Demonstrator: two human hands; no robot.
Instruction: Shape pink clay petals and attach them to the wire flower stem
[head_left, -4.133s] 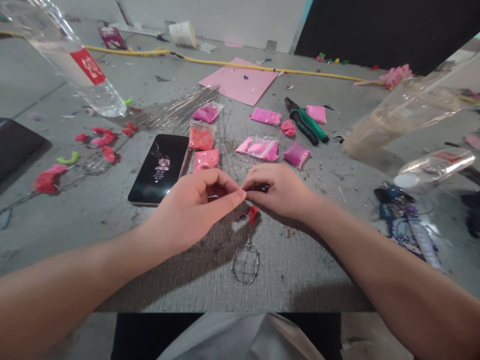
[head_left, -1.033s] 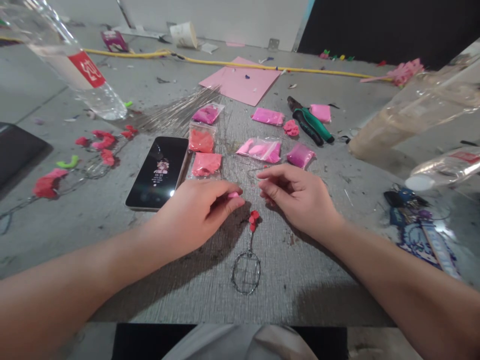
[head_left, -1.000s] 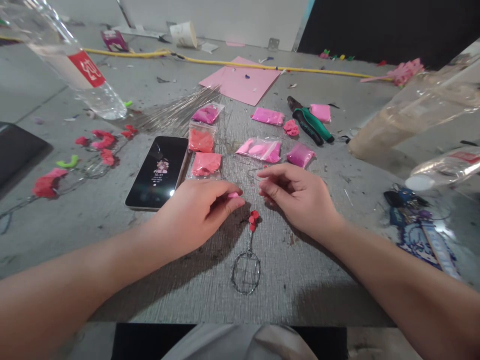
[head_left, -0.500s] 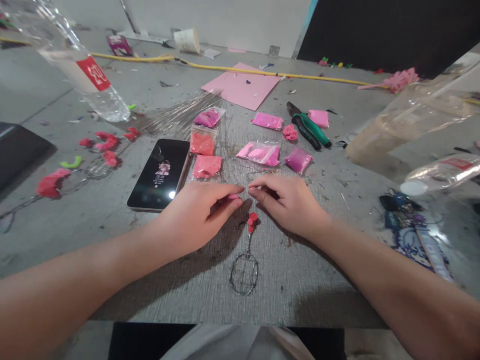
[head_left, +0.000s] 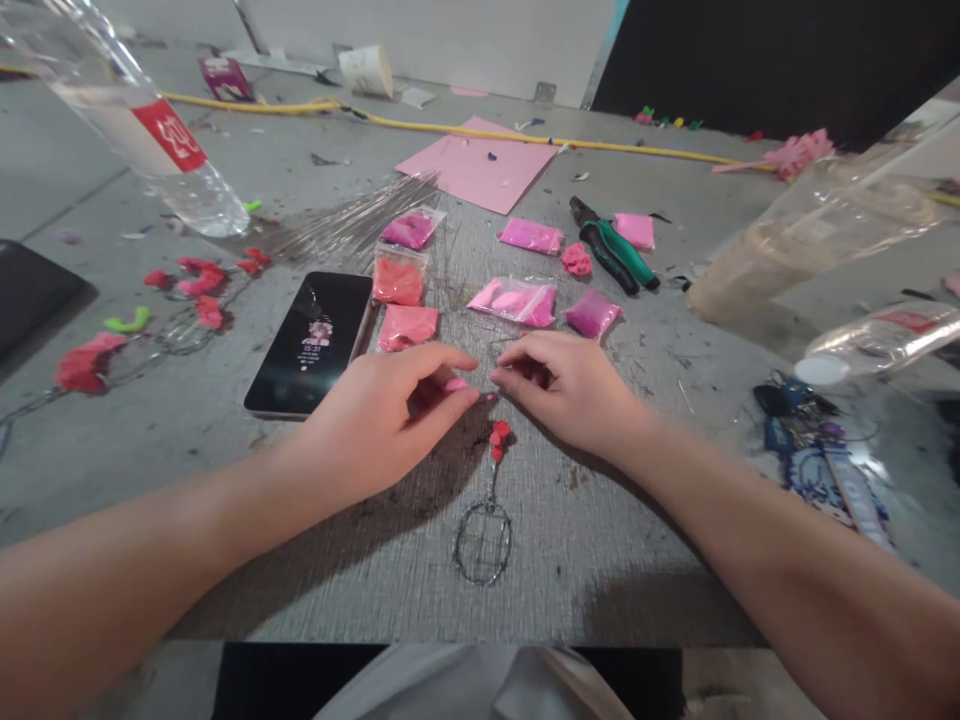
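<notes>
My left hand is curled around a piece of pink modelling clay, which shows between thumb and forefinger. Close by, my right hand has thumb and fingers bent together; whatever they pinch is hidden. A tiny pink bit lies just below the gap between the fingertips. Nearer to me, a small twisted-wire racket shape lies flat, with red clay pieces at the end of its handle. Past my hands are bags of clay: a pink one, a purple one and a coral one.
A phone lies left of my left hand. Green-handled pliers and a pink clay lump sit beyond the right one. Thin wires, a water bottle, red-clay wirework and keys lie around.
The fingers of my left hand have parted slightly around the pink clay. A tiny pink bit now shows below the fingertips. The whole view has shifted a little; the wire racket lies as before.
</notes>
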